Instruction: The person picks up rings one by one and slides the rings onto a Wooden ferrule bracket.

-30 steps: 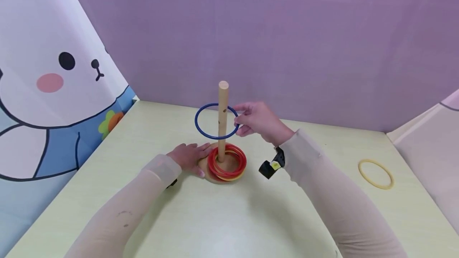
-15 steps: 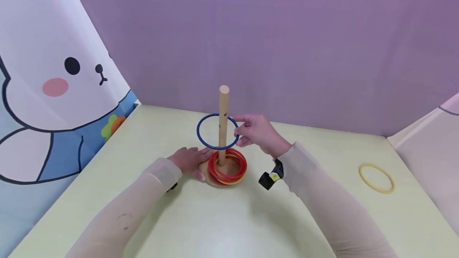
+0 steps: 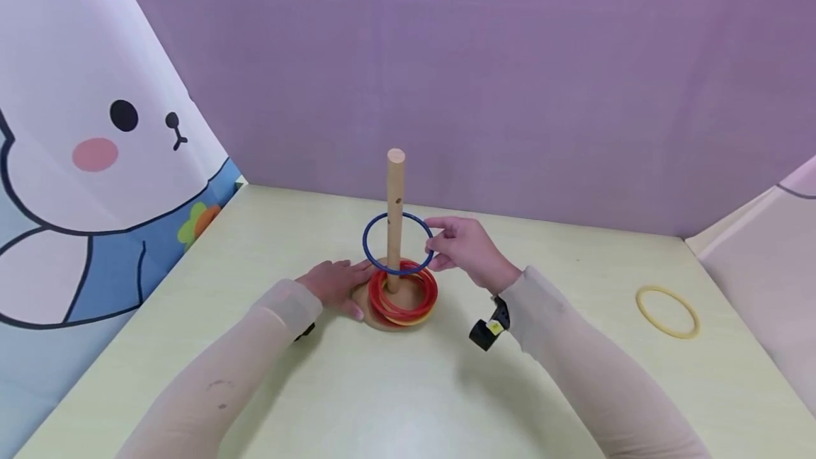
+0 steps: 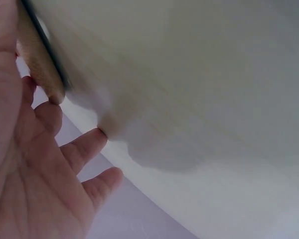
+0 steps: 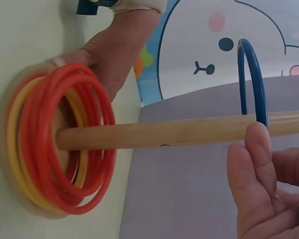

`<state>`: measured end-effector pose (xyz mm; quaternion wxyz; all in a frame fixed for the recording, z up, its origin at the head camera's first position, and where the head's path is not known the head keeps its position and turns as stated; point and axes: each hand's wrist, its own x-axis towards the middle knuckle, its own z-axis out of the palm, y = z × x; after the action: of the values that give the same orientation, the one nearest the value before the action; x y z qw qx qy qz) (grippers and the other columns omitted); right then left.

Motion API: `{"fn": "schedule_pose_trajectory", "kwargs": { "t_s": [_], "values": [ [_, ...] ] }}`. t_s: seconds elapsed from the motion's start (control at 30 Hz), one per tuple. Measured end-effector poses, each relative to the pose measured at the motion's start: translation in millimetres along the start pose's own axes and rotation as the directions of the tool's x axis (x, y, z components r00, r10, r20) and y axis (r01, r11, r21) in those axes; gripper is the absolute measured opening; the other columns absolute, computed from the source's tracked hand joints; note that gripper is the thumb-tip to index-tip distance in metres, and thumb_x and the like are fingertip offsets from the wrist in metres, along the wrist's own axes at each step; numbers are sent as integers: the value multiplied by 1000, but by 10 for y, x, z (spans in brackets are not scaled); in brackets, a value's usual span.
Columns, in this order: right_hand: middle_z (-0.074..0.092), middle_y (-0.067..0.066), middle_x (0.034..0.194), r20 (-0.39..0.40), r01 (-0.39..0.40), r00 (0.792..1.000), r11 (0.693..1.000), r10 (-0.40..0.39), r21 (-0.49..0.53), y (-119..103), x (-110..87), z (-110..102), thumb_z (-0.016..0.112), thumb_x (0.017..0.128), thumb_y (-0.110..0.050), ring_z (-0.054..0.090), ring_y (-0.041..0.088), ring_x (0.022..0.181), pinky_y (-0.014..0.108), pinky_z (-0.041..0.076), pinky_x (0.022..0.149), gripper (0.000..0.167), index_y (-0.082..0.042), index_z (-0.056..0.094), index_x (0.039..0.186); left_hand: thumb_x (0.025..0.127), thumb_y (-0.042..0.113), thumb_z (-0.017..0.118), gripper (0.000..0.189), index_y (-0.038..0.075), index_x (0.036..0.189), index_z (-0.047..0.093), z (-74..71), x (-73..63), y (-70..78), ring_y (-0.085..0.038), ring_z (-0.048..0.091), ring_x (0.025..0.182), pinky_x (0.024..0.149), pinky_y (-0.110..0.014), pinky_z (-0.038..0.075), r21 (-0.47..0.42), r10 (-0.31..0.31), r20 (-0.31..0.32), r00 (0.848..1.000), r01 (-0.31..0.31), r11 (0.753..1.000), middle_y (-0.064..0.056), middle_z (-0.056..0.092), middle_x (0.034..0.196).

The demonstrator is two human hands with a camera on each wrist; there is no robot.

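Note:
A wooden post (image 3: 394,186) stands upright on its round base (image 3: 406,297). My right hand (image 3: 470,250) pinches the blue ring (image 3: 365,241) between thumb and fingers at its right side. That ring encircles the post around mid-height, above the stack, as the right wrist view also shows. Several red rings (image 5: 45,109) and yellow rings (image 5: 14,124) lie stacked loosely around the foot of the post. With fingers spread, my left hand (image 3: 334,285) rests against the left edge of the base; its fingertips (image 4: 103,135) show in the left wrist view.
One yellow ring (image 3: 681,335) lies flat on the pale tabletop (image 3: 395,402) toward the right. Behind the table rises a purple cloth backdrop (image 3: 510,91). A cartoon-print cloth (image 3: 57,197) hangs along the left side.
My right hand has brought the blue ring lower along the post and slightly to the right. The left hand has stayed at the base.

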<state>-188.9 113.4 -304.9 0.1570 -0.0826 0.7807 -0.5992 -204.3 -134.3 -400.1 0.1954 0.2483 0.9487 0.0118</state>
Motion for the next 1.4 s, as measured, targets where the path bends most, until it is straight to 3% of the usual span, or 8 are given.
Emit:
{"fn": "schedule_pose_trajectory", "kwargs": {
  "t_s": [0.2,0.4,0.63,0.83,1.4],
  "values": [
    [63,19,91,-4,-24,1000,1000,24,6,114,1,-40,55,93,2,61,12,55,28,57,65,44,5,48,136,75,46,79,101,22,154,21,-24,8,26,-41,40,131,105,-59,31,-80,-19,-31,999,17,997,-8,42,148],
    [63,18,90,-33,-61,998,998,61,16,229,0,-47,56,93,1,61,13,55,27,57,65,42,3,50,135,78,51,74,98,16,154,23,-35,9,24,-40,39,132,105,-59,31,-2,-15,-5,1000,15,1000,-6,28,156],
    [60,31,103,-27,-72,997,995,74,66,407,19,1,53,96,1,61,12,57,26,57,67,41,5,47,136,78,53,73,97,15,153,24,-31,-26,9,-39,39,133,105,-58,31,21,-21,10,1000,21,1000,-5,25,157],
    [59,32,102,-9,-44,999,996,45,76,433,54,39,51,96,1,61,11,57,25,56,66,40,7,47,136,77,52,74,98,17,153,24,-41,-29,8,-39,38,133,106,-59,29,13,-35,5,999,35,999,-4,25,157],
    [59,14,84,28,-109,994,991,108,73,669,197,125,54,94,2,59,10,52,23,55,60,41,7,49,134,78,54,72,97,12,152,26,-62,-50,13,-39,35,135,106,-58,30,24,-30,7,1000,30,999,-6,22,158]
  ]
}}
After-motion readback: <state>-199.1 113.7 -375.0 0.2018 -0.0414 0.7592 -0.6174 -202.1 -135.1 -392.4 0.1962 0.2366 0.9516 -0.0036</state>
